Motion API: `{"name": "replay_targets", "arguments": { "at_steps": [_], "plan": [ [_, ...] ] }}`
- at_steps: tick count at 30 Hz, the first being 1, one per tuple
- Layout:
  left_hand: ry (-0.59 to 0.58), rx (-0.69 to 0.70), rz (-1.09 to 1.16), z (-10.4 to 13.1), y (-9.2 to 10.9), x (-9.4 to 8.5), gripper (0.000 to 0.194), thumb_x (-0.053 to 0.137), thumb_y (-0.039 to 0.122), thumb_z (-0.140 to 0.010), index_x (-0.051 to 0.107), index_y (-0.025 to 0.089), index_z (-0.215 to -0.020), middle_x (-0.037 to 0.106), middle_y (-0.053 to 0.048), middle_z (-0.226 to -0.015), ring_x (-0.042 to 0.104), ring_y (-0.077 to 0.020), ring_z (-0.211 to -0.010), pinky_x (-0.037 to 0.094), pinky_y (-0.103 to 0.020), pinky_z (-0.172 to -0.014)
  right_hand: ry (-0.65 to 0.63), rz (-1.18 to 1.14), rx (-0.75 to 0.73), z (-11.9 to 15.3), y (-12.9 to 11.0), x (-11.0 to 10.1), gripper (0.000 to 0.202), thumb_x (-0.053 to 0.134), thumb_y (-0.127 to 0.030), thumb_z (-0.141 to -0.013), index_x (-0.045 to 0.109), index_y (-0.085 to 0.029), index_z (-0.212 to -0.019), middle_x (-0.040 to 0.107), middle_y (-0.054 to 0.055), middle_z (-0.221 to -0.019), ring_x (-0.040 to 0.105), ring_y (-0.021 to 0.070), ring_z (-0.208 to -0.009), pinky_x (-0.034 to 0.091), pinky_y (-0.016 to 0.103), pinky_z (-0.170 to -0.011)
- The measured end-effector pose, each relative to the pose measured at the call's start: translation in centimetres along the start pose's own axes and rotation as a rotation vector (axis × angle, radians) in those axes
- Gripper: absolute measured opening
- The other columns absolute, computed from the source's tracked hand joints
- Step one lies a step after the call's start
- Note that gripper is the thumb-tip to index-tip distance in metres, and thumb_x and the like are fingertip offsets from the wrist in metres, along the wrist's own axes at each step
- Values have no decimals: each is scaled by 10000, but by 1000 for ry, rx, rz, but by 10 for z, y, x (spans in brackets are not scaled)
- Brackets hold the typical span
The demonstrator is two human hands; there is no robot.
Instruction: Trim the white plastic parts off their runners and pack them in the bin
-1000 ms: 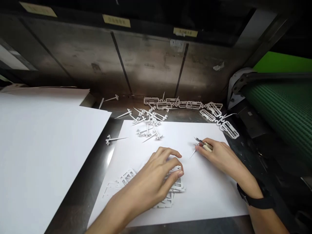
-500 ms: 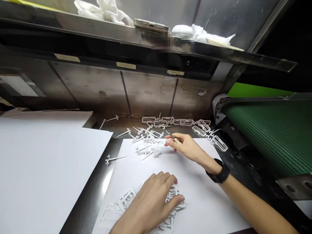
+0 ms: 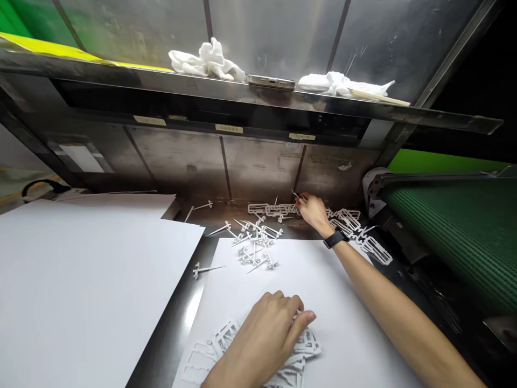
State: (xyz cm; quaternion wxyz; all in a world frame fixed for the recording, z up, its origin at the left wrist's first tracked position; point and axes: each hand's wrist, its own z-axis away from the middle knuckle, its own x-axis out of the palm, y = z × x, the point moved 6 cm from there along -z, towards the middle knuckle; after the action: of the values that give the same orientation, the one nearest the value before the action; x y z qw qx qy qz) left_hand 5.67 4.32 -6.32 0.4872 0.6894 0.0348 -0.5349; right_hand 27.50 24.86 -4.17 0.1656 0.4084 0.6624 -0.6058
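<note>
My left hand (image 3: 270,328) lies palm down over a pile of white plastic lattice frames (image 3: 226,337) on a white sheet (image 3: 343,318). Its thumb stretches out and the other fingers bend slightly; the palm side is hidden. Farther off, my right hand (image 3: 314,210) grips a thin, pen-like tool (image 3: 298,196) with a dark shaft. That hand is over a row of white plastic frames (image 3: 274,209) along the back wall. Between the hands, white sprue pieces (image 3: 256,237) with thin spikes lie loosely heaped across the sheet's far edge.
Large white sheets (image 3: 100,280) are stacked at left. A green conveyor belt (image 3: 452,215) runs along the right. Above the table, a metal shelf (image 3: 194,86) carries crumpled white cloths (image 3: 210,59) and a phone (image 3: 271,82). More white frames (image 3: 375,249) lie near the belt.
My right hand has moved away from the spiky pieces, farther back to the row of frames, still with the tool. My left hand stays on the pile. The camera view has tilted up.
</note>
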Motion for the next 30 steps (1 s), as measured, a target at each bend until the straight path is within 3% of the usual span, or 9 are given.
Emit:
{"name": "replay_targets", "arguments": {
  "at_steps": [6,10,13,15,18,21,23,25,30],
  "plan": [
    [137,138,59,1,8,-11,391,308,316,-1209,683,204,-1187,746,-93,-1178,664,-287,-1084,489,-462,-978,112,-344,-42,12,-3,-14,300,729,-414,-1103,736,-156,-1255,761,93,-1241,756,257,-1098,638,474,-982],
    [423,135,168,6,2,-32,275,378,279,-1194,613,239,-1333,696,-101,-1320,634,-273,-1240,490,-457,-1081,125,-617,-10,35,-12,-31,331,722,-481,-1081,711,-165,-1180,773,66,-1109,718,193,-888,608,360,-824],
    [739,10,281,16,-13,-52,285,536,340,-1158,534,270,-1434,607,-125,-1451,590,-297,-1342,500,-488,-1126,11,-805,32,76,-22,-52,380,784,-549,-977,692,-213,-1128,773,54,-1074,636,169,-796,526,300,-704],
    [802,-73,352,20,-21,-60,562,677,435,-1092,428,310,-1581,469,-139,-1652,497,-350,-1495,445,-566,-1223,-153,-892,88,113,-27,-61,354,845,-530,-915,708,-224,-1029,746,50,-1016,605,171,-766,504,302,-666],
    [531,-129,517,15,-21,-55,913,836,533,-968,322,362,-1704,349,-129,-1789,349,-405,-1638,327,-631,-1318,-360,-978,211,166,-25,-64,298,884,-448,-887,696,-219,-854,652,33,-861,560,178,-711,496,323,-639],
    [93,-76,779,10,-2,-36,470,854,466,-971,680,253,-1352,699,-98,-1392,645,-333,-1360,499,-478,-1181,-479,-1236,406,200,-11,-53,197,912,-293,-870,731,-218,-855,577,3,-846,524,163,-733,485,311,-676],
    [-77,-32,963,9,12,-25,258,849,393,-985,687,199,-1036,711,-21,-1055,734,-229,-1033,577,-359,-983,-535,-1373,489,208,0,-44,141,904,-249,-900,767,-215,-901,569,-3,-845,505,155,-752,471,297,-702],
    [-108,-18,1081,8,19,-20,280,841,369,-1000,623,193,-990,670,19,-943,713,-167,-885,574,-302,-877,-546,-1376,477,206,10,-39,119,849,-298,-981,782,-209,-937,617,14,-880,500,160,-769,467,299,-728],
    [60,-15,1182,2,11,-18,238,609,426,-1154,506,213,-1130,729,-23,-1061,727,-133,-765,595,-347,-868,-460,-1035,417,199,41,-38,326,735,-540,-1060,790,-243,-1184,725,50,-1100,491,190,-817,444,342,-835]
  ]
}}
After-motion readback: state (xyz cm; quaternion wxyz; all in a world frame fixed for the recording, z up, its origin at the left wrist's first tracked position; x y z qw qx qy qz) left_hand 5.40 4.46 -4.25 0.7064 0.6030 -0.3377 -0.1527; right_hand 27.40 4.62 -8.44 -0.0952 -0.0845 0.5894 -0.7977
